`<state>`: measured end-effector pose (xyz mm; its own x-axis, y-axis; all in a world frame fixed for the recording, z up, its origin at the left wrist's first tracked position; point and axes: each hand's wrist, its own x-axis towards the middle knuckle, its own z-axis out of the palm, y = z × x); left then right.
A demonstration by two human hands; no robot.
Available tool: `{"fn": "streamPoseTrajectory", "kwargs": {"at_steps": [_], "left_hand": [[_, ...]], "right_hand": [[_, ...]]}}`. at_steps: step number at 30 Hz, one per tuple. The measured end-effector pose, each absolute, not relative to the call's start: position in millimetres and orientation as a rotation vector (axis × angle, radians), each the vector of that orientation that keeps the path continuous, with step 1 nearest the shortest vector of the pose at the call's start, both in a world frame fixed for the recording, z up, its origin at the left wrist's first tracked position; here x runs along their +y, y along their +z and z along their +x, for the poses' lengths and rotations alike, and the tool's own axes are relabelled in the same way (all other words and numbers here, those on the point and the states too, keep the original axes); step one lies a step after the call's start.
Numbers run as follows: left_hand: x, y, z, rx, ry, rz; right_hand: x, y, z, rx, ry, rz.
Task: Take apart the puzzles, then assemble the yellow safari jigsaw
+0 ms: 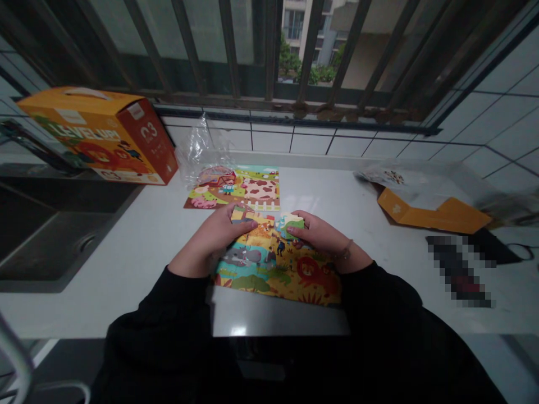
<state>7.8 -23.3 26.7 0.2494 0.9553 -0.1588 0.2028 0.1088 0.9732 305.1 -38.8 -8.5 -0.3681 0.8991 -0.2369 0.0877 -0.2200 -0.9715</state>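
A colourful jigsaw puzzle (252, 266) with a hippo in water, lions and trees lies on the counter in front of me. My left hand (221, 231) grips its upper left part, thumb on top near the giraffe picture. Between the thumb and fingers of my right hand (318, 229) is a puzzle piece (290, 224) in green, blue and cream, over the puzzle's upper right part. My right wrist hides some of the right side. Just behind, a farm picture puzzle (261, 189) with a spotted cow and pigs lies flat.
An orange cardboard box (113, 137) stands at the back left beside the dark sink (37, 235). A crumpled clear plastic bag (206, 148) overlaps the farm puzzle. At right are an opened orange carton (433, 213) with plastic wrapping and a blurred-out dark object (458, 272). A barred window is behind.
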Motion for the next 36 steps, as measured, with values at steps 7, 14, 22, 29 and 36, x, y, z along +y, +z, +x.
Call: {"fn": "streamPoseTrajectory", "kwargs": {"at_steps": [7,14,22,29,36], "left_hand": [[-14.4,26.7,1.4,1.568,1.011,1.577],[-24.5,33.0,17.5,1.269,1.048,1.260],[-24.7,11.8,48.1,1.300,1.111,1.233],[-28.1,12.3,54.6,1.281,1.056,1.295],[-30.3,11.1,63.1,1.166,0.935,1.382]], "right_hand": [[-37.2,-9.3,304.0,-1.362,1.650,-1.218],[-37.6,-8.0,303.2,-1.320,1.661,-1.189],[-39.2,-3.8,290.4,-1.033,1.627,-0.982],[-37.5,-4.9,285.9,-1.020,1.564,-0.959],[-35.7,-20.1,290.6,-1.249,1.463,-1.194]]}}
